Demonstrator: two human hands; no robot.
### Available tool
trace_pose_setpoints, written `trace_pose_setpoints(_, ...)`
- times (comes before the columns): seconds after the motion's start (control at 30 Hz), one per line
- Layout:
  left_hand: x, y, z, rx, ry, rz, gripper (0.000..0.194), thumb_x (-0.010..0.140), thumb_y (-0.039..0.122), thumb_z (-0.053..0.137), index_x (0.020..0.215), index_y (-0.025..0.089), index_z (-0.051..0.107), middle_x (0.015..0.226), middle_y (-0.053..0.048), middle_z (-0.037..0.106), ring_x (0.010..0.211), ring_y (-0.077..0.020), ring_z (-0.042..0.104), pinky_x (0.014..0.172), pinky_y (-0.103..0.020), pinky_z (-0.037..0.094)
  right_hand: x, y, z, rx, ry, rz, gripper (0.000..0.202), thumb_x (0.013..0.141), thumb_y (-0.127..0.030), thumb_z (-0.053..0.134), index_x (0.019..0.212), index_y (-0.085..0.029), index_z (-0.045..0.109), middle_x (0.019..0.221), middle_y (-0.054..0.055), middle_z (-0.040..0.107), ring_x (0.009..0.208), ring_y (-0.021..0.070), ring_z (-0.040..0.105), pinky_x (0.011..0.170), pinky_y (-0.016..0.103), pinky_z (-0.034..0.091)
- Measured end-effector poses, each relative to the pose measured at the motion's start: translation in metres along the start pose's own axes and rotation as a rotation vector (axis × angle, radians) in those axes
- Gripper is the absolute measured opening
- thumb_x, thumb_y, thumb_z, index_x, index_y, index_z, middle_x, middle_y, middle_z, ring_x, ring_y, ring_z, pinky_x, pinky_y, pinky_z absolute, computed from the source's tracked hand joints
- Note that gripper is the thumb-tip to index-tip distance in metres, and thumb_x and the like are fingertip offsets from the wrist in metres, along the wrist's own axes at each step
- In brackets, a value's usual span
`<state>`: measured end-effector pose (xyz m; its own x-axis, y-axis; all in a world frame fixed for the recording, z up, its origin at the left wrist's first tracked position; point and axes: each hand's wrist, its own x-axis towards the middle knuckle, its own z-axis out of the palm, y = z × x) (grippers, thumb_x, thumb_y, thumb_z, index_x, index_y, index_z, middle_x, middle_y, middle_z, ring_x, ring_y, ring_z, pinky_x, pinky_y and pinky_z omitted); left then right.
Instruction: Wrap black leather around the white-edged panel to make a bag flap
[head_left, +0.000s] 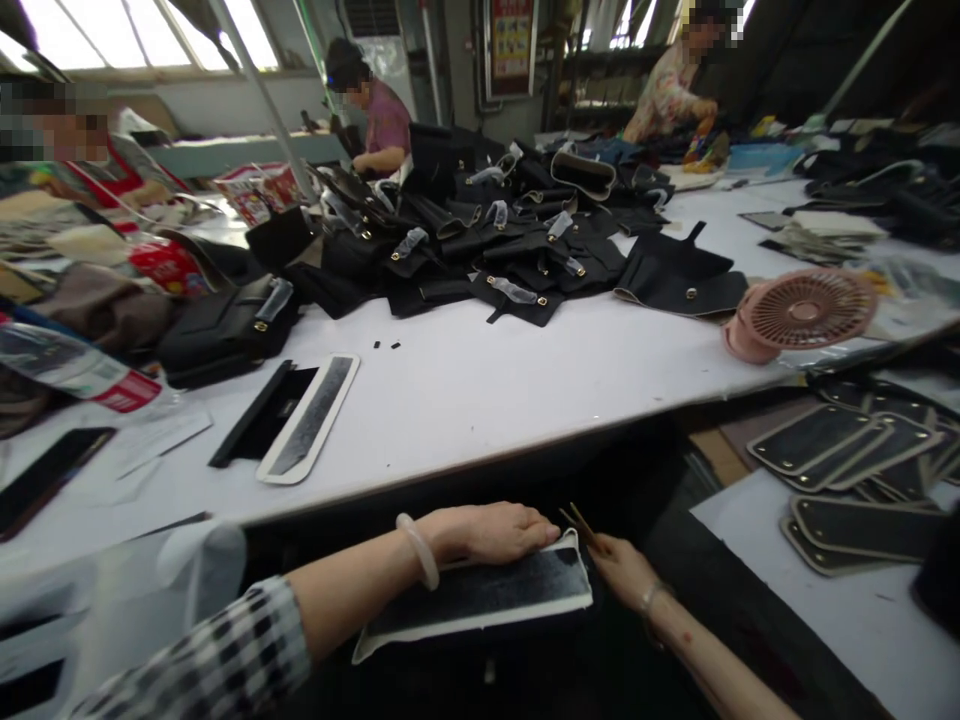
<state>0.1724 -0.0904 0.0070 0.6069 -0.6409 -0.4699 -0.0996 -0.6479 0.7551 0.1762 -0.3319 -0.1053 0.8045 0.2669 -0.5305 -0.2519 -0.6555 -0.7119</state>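
Note:
A long black panel with a white border (517, 592) lies low in front of me over dark cloth. My left hand (495, 532) is closed over its far edge, fingers pointing right; the thumb is hidden. Just past the panel's right end, my right hand (622, 570) grips a thin, gold-coloured two-pronged tool (579, 522). Its prongs are apart and point at the panel's far right corner; whether it is scissors or tweezers I cannot make out. A similar white-bordered black strip (311, 420) lies on the white table (480, 400), beside a folded black piece (259, 410).
Black bag parts (480, 230) are heaped across the table. A pink fan (795, 310) stands at the right, above a stack of black panels (825, 450). A bottle (82, 365) and a phone (49, 475) lie at left. Several people sit beyond.

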Motion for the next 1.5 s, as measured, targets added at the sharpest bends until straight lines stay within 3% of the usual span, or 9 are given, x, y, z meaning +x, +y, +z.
trace_pose_setpoints(0.1,0.0,-0.002,0.0,-0.045,0.0,-0.015,0.05,0.098,0.051,0.027,0.094,0.018,0.064,0.103,-0.007,0.067,0.094,-0.0234,0.062,0.087,-0.035,0.046,-0.021,-0.006,-0.055,-0.012,-0.018,0.048,0.046,0.091,-0.06,0.048,0.075,-0.017,0.057,0.054,-0.001,0.057,0.043,0.0125,0.052,0.044,0.023,0.036)
trace_pose_setpoints(0.23,-0.001,-0.004,-0.002,-0.114,0.02,-0.061,0.052,0.096,0.055,0.034,0.126,0.021,0.059,0.128,-0.01,0.062,0.116,-0.0284,0.058,0.099,-0.041,0.042,-0.044,-0.037,-0.09,0.092,-0.595,0.176,0.055,0.086,-0.07,0.049,0.08,-0.016,0.059,0.052,0.005,0.061,0.038,0.0155,0.054,0.04,0.023,0.034)
trace_pose_setpoints(0.3,-0.002,-0.004,-0.002,-0.145,0.046,-0.089,0.061,0.094,0.057,0.037,0.146,0.025,0.039,0.135,-0.011,0.058,0.12,-0.0287,0.056,0.101,-0.041,0.041,-0.04,-0.054,-0.087,-0.061,-0.719,0.089,0.053,0.088,-0.068,0.047,0.088,-0.016,0.061,0.056,0.004,0.063,0.039,0.0143,0.053,0.04,0.022,0.033)
trace_pose_setpoints(0.43,-0.003,-0.004,0.0,-0.193,0.094,-0.133,0.084,0.092,0.06,0.042,0.155,0.028,-0.002,0.111,-0.008,0.068,0.099,-0.0256,0.065,0.089,-0.038,0.047,-0.015,-0.072,-0.072,-0.564,-0.311,-0.327,0.048,0.091,-0.061,0.042,0.07,-0.019,0.055,0.06,0.002,0.06,0.053,0.015,0.052,0.05,0.026,0.027)
trace_pose_setpoints(0.6,-0.005,-0.003,0.001,-0.161,0.145,-0.195,0.091,0.09,0.062,0.046,0.153,0.031,-0.011,0.109,-0.01,0.069,0.099,-0.0285,0.066,0.088,-0.04,0.047,0.002,-0.083,-0.065,-0.804,-0.001,-0.574,0.052,0.1,-0.053,0.026,0.069,-0.02,0.051,0.066,0.006,0.057,0.063,0.019,0.051,0.061,0.034,0.02)
trace_pose_setpoints(0.73,-0.006,0.0,0.001,-0.145,0.178,-0.187,0.086,0.091,0.06,0.046,0.155,0.032,-0.004,0.101,-0.008,0.069,0.09,-0.0268,0.067,0.082,-0.037,0.049,0.007,-0.09,-0.063,-0.924,0.025,-0.753,0.054,0.103,-0.051,0.023,0.071,-0.02,0.054,0.065,0.005,0.059,0.06,0.0188,0.052,0.062,0.036,0.018)
trace_pose_setpoints(0.93,-0.007,0.002,0.001,-0.159,0.194,-0.068,0.052,0.095,0.049,0.043,0.145,0.038,0.04,0.098,-0.003,0.07,0.081,-0.0212,0.065,0.077,-0.031,0.048,0.01,-0.094,-0.061,-1.032,0.046,-0.897,0.049,0.104,-0.042,0.027,0.07,-0.021,0.056,0.062,0.004,0.061,0.056,0.0198,0.053,0.06,0.036,0.015)
trace_pose_setpoints(1.37,-0.01,0.007,0.006,-0.057,0.251,-0.024,0.043,0.097,0.043,0.042,0.137,0.031,0.05,0.101,-0.003,0.072,0.082,-0.0212,0.067,0.077,-0.03,0.049,0.005,-0.099,-0.057,-1.107,0.041,-0.89,0.048,0.104,-0.037,0.028,0.07,-0.022,0.058,0.061,0.003,0.064,0.052,0.021,0.056,0.056,0.035,0.01)
trace_pose_setpoints(1.5,-0.008,0.006,0.01,-0.026,0.304,0.024,0.039,0.098,0.041,0.042,0.132,0.027,0.055,0.11,-0.005,0.071,0.095,-0.0227,0.068,0.086,-0.031,0.05,0.0,-0.098,-0.055,-1.1,0.03,-0.843,0.049,0.104,-0.038,0.027,0.07,-0.023,0.058,0.061,0.003,0.065,0.053,0.0217,0.058,0.056,0.035,0.011)
